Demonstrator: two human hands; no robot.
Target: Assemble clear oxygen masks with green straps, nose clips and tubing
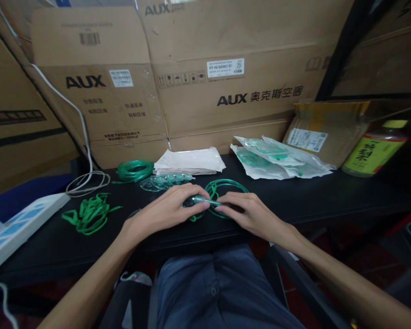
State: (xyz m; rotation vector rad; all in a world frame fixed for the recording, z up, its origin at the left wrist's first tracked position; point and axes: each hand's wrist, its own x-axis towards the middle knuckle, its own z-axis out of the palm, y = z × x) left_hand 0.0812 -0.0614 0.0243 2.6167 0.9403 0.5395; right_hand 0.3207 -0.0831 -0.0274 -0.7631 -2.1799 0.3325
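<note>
At the table's front edge, my left hand [178, 203] is closed around a clear, green-tinted oxygen mask [199, 199], mostly hidden under the fingers. My right hand [248, 208] pinches the end of green tubing [216, 203], which meets the mask's narrow end between the two hands. Whether the tube is fully seated on it I cannot tell. Behind the fingers lies the tubing's loose coil [231, 181], with a bit of green strap beside it. Stacked clear masks [166, 182] rest just beyond my left hand.
Green elastic straps [89, 214] lie in a pile at left, near a green tubing coil [135, 170] and a white power strip [27, 228]. White pouches [190, 160] and packaged masks [269, 157] lie behind. A bottle [375, 151] stands right; cardboard boxes [226, 119] wall the back.
</note>
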